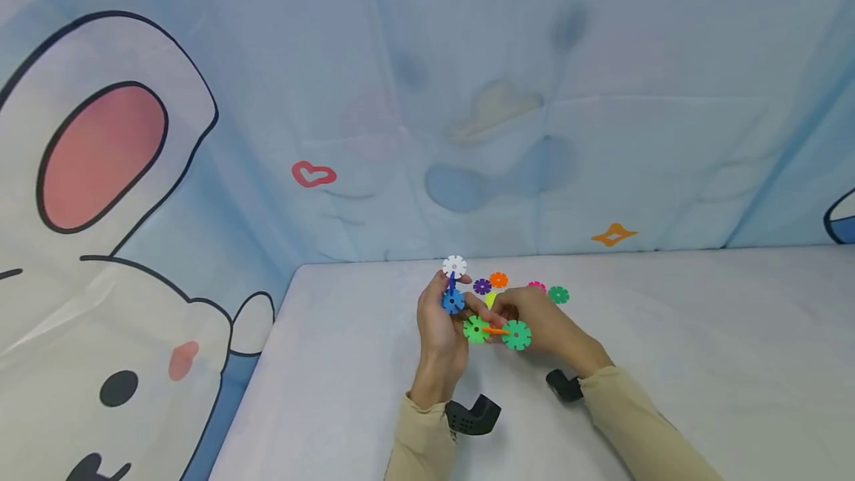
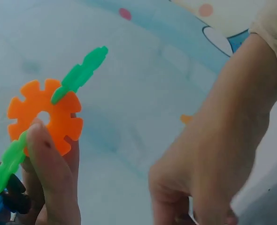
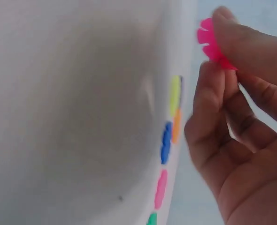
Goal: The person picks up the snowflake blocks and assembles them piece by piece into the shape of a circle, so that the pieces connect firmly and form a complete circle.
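My left hand (image 1: 441, 344) holds a joined chain of notched plastic discs. In the head view its white disc (image 1: 454, 266) and blue disc (image 1: 453, 301) stand at the far end. A light green disc (image 1: 476, 329) and a teal disc (image 1: 517, 335) flank an orange one seen edge-on at the near end. The left wrist view has the thumb pressing the orange disc (image 2: 23, 101), with green discs slotted into its opposite edges. Between thumb and fingertips, my right hand (image 1: 537, 318) pinches a bright pink disc (image 3: 210, 38), apart from the chain.
Loose discs lie on the white table (image 1: 347, 362) beyond the hands: purple (image 1: 482, 286), orange (image 1: 498, 280), yellow (image 1: 490, 298), pink (image 1: 536, 286) and green (image 1: 559, 295). A blue disc (image 3: 165, 143) lies among them in the right wrist view. A printed curtain (image 1: 374, 95) hangs behind the table.
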A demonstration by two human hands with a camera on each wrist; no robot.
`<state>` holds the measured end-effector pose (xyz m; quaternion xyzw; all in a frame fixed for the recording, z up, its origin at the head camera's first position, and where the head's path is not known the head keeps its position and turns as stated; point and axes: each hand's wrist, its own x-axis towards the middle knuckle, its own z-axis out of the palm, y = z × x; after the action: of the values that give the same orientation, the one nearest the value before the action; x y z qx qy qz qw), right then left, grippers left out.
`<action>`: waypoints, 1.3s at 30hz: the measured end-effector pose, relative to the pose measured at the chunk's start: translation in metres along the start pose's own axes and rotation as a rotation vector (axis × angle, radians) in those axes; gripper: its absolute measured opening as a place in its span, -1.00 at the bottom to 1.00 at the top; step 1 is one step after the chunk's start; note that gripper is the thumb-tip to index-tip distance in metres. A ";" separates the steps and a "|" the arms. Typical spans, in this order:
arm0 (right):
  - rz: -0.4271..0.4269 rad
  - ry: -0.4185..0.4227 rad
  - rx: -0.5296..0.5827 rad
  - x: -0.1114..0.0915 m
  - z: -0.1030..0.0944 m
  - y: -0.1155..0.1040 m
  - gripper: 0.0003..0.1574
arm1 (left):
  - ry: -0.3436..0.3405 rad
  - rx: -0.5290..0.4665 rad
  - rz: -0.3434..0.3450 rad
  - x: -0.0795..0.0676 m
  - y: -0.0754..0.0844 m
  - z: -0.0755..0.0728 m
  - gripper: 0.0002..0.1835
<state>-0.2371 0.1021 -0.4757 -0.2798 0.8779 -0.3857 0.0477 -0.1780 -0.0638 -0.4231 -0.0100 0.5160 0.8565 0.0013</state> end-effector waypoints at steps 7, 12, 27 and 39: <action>-0.012 0.208 0.075 -0.010 -0.031 -0.009 -0.81 | -0.013 -0.004 -0.003 -0.002 -0.004 0.009 -0.54; -0.014 0.385 0.238 -0.020 -0.052 -0.028 -0.75 | 0.003 0.042 0.069 -0.005 -0.004 0.013 -0.57; -0.143 0.492 0.298 -0.031 -0.063 -0.059 -0.90 | -0.163 0.099 0.098 -0.022 0.005 0.032 -0.65; -0.294 0.545 0.207 -0.032 -0.063 -0.066 -0.78 | -0.181 0.106 0.071 -0.025 0.009 0.032 -0.62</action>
<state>-0.1991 0.1241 -0.3900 -0.2838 0.7646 -0.5362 -0.2173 -0.1538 -0.0390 -0.3997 0.0858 0.5584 0.8249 0.0181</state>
